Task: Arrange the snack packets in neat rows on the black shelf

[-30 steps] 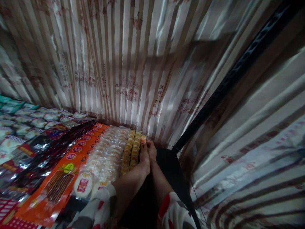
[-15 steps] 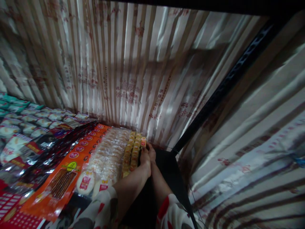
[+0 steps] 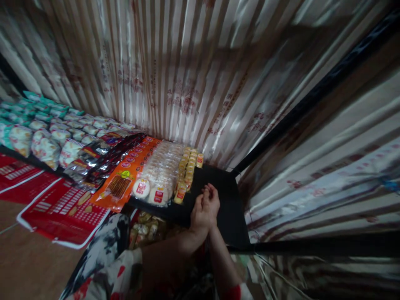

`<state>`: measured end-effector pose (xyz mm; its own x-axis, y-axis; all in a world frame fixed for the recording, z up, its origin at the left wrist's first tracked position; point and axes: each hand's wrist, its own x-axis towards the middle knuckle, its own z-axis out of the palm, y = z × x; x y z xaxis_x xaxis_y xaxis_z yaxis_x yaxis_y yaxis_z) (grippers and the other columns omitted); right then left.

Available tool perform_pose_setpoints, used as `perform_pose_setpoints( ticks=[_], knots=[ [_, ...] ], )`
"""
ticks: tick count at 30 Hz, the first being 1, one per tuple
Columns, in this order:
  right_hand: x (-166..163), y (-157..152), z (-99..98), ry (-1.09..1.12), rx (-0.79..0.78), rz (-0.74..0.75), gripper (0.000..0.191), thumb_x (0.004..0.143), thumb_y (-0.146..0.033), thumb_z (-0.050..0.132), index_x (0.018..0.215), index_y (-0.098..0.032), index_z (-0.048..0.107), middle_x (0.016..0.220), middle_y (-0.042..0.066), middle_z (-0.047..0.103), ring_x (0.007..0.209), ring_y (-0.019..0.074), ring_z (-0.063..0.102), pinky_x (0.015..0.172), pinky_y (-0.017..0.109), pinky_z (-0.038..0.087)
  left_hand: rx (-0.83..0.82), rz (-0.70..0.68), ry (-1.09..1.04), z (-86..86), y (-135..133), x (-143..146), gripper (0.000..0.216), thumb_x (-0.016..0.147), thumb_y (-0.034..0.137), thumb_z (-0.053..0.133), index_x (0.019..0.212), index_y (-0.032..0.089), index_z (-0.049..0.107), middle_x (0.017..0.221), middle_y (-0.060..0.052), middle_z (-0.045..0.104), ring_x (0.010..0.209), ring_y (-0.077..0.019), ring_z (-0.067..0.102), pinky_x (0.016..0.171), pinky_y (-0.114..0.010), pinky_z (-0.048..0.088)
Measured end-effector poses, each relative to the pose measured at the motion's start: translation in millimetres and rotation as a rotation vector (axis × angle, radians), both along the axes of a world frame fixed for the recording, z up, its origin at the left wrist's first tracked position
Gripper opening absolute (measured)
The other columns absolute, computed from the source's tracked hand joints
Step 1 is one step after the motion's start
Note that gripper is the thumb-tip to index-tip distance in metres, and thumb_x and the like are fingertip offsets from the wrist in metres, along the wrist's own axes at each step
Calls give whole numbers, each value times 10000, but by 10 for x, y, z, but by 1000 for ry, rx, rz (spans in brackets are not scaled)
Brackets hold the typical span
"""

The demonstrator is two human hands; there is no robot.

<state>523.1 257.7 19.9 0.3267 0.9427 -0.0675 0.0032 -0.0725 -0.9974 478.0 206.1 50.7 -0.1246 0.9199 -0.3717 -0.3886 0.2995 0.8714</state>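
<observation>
My left hand and my right hand are pressed together over the bare black shelf, a little in front of the goods. The fingers of both are curled and touch each other. Whatever is between them is hidden. Nearest to them is a double row of small yellow snack packets, whose front end lies just left of my hands. Beside that row lie stacked packs of round white crackers.
Further left on the shelf are orange packs, dark glossy packs and green-and-white bags. Red printed sheets hang at the shelf front. Loose packets sit below. Shiny striped sheeting forms the back and right walls.
Both hands have drawn back from the far end of the yellow packet row toward me, still held together. The view has pulled back and shows the shelf's front edge.
</observation>
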Motion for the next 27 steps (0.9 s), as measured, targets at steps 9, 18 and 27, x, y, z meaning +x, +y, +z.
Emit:
perform_pose_setpoints(
  ticks=[9, 18, 27],
  knots=[
    [-335, -1334, -455, -435, 61, 266, 275, 810, -355, 461, 935, -194, 646, 915, 78, 686, 862, 201, 625, 811, 343, 486, 109, -194, 547, -548, -1233, -919, 327, 829, 254, 359, 1066, 183, 572, 1130, -74, 604, 1070, -183, 530, 974, -322, 378],
    [-1051, -1126, -1095, -474, -108, 675, 477, 735, -110, 427, 1177, -227, 559, 1216, 48, 594, 1163, 182, 513, 1027, 357, 345, -105, -149, 1346, -1207, -714, -1750, 448, 782, 57, 386, 1217, 120, 470, 1264, -141, 493, 1215, -236, 411, 991, -352, 353],
    [-1362, -961, -1324, -391, -300, 651, 411, 746, -142, 453, 1120, -220, 605, 1171, 66, 618, 1204, 222, 472, 1058, 395, 285, -138, -225, 1520, -1387, -586, -1891, 344, 818, 82, 390, 1115, 149, 552, 1126, -111, 556, 1101, -219, 474, 894, -299, 411]
  ],
)
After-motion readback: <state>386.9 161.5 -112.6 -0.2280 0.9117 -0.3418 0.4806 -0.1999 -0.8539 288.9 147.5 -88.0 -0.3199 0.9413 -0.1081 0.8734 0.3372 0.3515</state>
